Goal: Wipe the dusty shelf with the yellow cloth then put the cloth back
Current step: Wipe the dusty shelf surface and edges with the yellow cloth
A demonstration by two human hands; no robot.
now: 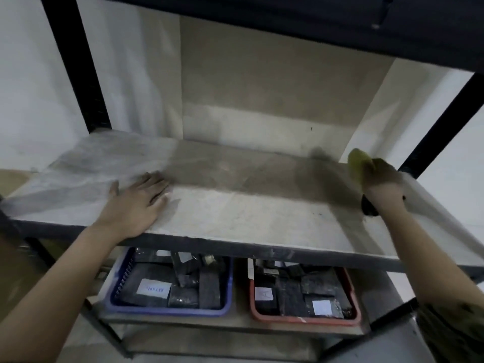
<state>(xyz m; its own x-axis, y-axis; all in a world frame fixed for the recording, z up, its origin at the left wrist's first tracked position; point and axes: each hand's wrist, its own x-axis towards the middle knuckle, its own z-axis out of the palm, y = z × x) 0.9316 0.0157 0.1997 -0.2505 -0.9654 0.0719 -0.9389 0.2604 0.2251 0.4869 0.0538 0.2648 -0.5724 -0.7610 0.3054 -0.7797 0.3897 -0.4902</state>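
Your right hand (381, 176) grips the yellow cloth (356, 161) at the shelf's (235, 205) far right end, blurred. Your left hand (136, 200) lies flat, fingers straight, on the dusty left part. Below sit a blue basket (227, 292) and a red basket (352, 292).

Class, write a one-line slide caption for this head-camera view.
Right hand holds the yellow cloth at the dusty shelf's right end; left hand rests flat on it.
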